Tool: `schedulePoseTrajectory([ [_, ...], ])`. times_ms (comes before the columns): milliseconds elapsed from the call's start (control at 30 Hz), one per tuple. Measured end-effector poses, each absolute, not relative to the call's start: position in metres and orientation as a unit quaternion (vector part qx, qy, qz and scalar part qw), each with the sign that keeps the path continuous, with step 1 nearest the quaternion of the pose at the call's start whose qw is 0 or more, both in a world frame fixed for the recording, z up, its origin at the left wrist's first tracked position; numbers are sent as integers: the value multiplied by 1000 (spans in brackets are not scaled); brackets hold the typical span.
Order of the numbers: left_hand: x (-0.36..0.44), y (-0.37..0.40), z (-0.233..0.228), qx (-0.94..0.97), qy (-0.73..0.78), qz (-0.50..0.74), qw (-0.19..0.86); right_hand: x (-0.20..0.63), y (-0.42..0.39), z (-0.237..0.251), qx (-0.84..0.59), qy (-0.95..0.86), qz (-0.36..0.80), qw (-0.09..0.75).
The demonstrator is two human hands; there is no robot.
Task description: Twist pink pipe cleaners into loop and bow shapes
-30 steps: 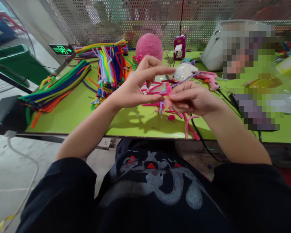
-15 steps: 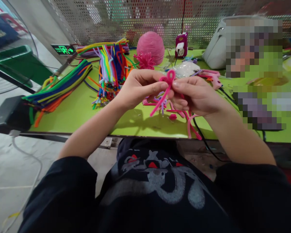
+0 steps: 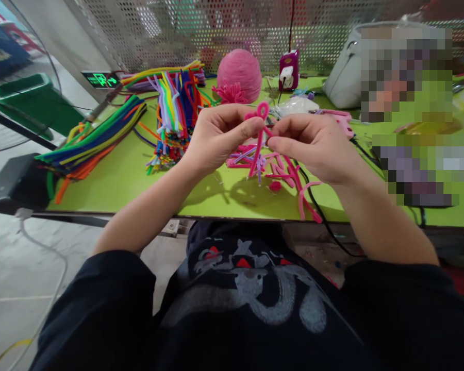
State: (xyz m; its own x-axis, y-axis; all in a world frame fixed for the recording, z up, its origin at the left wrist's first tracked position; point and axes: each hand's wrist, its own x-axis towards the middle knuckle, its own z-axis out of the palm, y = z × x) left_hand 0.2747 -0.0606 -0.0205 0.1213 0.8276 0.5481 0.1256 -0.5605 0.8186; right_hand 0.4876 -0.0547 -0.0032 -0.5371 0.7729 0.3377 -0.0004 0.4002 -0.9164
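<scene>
Both hands hold one pink pipe cleaner [image 3: 258,139] above the green table [image 3: 116,175]. My left hand [image 3: 216,136] pinches it from the left just under a small loop at its top. My right hand [image 3: 313,147] pinches it from the right at the same spot. The free tail hangs down towards a heap of pink and purple pipe cleaner pieces [image 3: 278,172] lying on the table below the hands.
Bundles of coloured pipe cleaners [image 3: 174,111] and a long fanned bundle [image 3: 88,139] lie at the left. A pink yarn ball [image 3: 239,72], a small pompom [image 3: 230,94], a pink glue gun [image 3: 342,121] and a white bag [image 3: 344,72] stand behind. A black cable [image 3: 325,221] runs off the front edge.
My left hand closed from an open spread onto the pink pipe cleaner. A loop formed at its top, and the piece now stands upright between both hands, slightly higher.
</scene>
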Motion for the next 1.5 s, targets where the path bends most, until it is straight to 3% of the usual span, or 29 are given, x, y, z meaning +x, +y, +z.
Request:
schedulePoseTrajectory([
  [233, 272, -58, -29, 735, 379, 527, 196, 498, -60, 10, -240, -711, 556, 357],
  [467, 275, -63, -28, 744, 386, 515, 180, 494, -58, 10, -265, -620, 669, 312],
  [600, 275, -63, -29, 750, 388, 513, 157, 489, -62, 9, -319, -675, 562, 358],
  [733, 274, -62, -32, 766, 377, 500, 144, 493, -67, 8, -324, -776, 362, 401],
  [867, 272, -58, -34, 776, 366, 493, 143, 498, -70, 13, -334, -841, 183, 385],
  [1100, 269, -50, -38, 769, 361, 504, 154, 498, -64, 11, -383, -847, 99, 357],
  [1333, 269, -50, -40, 772, 329, 514, 176, 502, -63, 9, -398, -877, 21, 268],
  [1500, 267, -48, -43, 769, 337, 517, 164, 495, -64, 9, -424, -862, -1, 279],
])
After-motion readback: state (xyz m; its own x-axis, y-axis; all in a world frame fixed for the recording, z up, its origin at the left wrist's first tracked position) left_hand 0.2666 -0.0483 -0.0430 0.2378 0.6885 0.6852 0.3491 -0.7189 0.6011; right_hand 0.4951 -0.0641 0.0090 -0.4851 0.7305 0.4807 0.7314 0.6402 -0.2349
